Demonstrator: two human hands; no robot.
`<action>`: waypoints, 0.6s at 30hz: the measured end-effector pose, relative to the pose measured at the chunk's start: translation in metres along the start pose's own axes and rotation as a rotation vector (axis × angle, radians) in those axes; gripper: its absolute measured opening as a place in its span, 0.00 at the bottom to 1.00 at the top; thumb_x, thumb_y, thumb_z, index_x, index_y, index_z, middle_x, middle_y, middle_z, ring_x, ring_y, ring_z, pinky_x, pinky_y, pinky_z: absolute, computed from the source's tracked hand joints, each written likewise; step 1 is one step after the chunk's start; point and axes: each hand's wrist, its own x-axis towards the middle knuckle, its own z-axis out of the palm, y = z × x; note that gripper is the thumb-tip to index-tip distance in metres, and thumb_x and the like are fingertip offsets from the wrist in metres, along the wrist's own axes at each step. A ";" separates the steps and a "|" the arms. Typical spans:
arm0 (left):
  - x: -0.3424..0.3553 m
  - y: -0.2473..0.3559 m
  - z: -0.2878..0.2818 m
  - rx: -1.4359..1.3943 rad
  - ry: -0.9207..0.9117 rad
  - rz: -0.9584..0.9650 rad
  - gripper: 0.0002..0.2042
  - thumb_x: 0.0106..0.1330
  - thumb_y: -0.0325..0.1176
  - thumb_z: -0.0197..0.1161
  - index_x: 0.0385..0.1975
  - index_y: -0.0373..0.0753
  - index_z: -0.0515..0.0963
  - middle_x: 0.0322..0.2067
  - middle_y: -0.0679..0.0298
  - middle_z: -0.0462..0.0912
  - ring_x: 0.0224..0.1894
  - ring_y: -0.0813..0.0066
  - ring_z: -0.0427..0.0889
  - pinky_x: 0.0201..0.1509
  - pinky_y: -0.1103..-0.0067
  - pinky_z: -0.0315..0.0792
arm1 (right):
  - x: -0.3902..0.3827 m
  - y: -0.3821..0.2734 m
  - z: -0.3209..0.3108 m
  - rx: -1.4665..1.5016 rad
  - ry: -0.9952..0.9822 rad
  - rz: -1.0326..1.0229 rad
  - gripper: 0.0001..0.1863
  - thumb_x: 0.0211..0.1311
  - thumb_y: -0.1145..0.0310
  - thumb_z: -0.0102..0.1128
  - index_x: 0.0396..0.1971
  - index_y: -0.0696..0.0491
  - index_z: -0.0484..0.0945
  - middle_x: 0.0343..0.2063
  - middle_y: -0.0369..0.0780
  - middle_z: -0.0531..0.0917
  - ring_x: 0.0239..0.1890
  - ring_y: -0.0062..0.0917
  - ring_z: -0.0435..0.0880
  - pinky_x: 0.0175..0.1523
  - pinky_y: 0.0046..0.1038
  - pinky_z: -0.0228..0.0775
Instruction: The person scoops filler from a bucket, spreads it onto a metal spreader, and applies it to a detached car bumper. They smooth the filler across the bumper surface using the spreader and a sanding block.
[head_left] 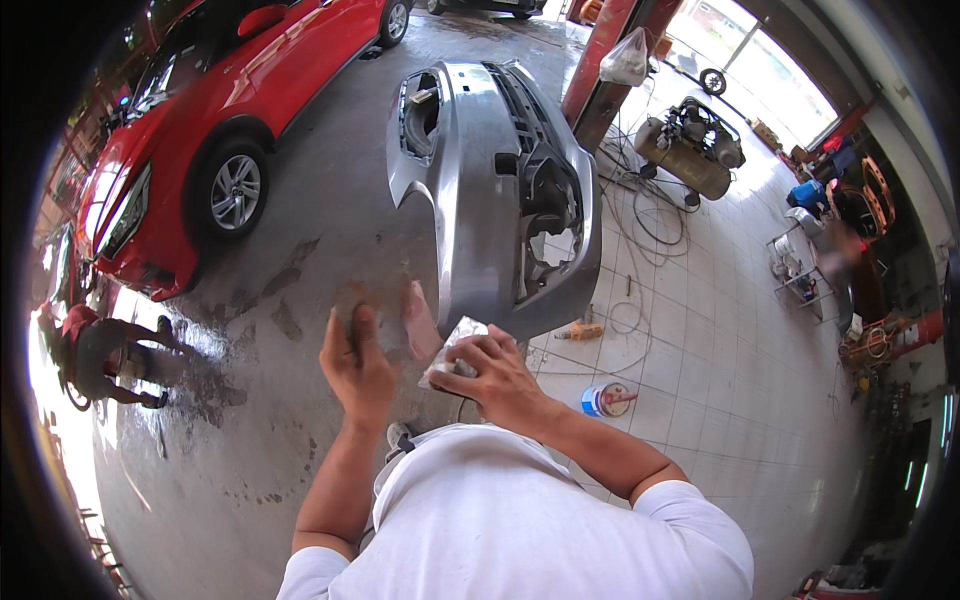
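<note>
My right hand is closed around a crinkled, silvery-white flat piece, its kind unclear. Just left of that, a flat pink piece shows beside the near end of a silver-grey car bumper; what supports it cannot be made out. My left hand is raised to the left of the pink piece, its fingers pointing away from me. A blurred brownish patch lies at its fingertips, so whether it holds anything is unclear. The bumper stretches away ahead of me, with its openings facing right.
A red car stands at the far left; a person bends low near it. To my right are a blue-and-white can and an orange tool on the tiles. Hoses trail from an air compressor beyond a red post.
</note>
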 end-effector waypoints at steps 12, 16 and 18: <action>0.010 0.027 -0.021 0.180 -0.046 0.080 0.07 0.76 0.25 0.60 0.44 0.26 0.80 0.31 0.51 0.86 0.31 0.77 0.80 0.36 0.78 0.74 | 0.000 -0.016 -0.003 0.087 0.129 0.036 0.34 0.47 0.80 0.71 0.56 0.34 0.85 0.55 0.35 0.77 0.63 0.34 0.75 0.73 0.57 0.57; -0.016 0.028 -0.018 0.141 -0.176 0.149 0.10 0.80 0.30 0.58 0.49 0.30 0.80 0.35 0.61 0.87 0.36 0.79 0.79 0.41 0.79 0.74 | 0.026 -0.024 -0.023 0.035 0.315 0.075 0.32 0.50 0.78 0.72 0.56 0.34 0.85 0.54 0.36 0.77 0.65 0.34 0.73 0.72 0.57 0.58; -0.012 0.027 -0.024 0.144 -0.156 0.075 0.10 0.80 0.31 0.58 0.50 0.30 0.80 0.34 0.61 0.87 0.36 0.79 0.80 0.42 0.79 0.74 | 0.021 -0.027 -0.008 0.101 0.267 0.074 0.36 0.44 0.84 0.69 0.55 0.37 0.86 0.54 0.36 0.78 0.65 0.36 0.74 0.69 0.51 0.62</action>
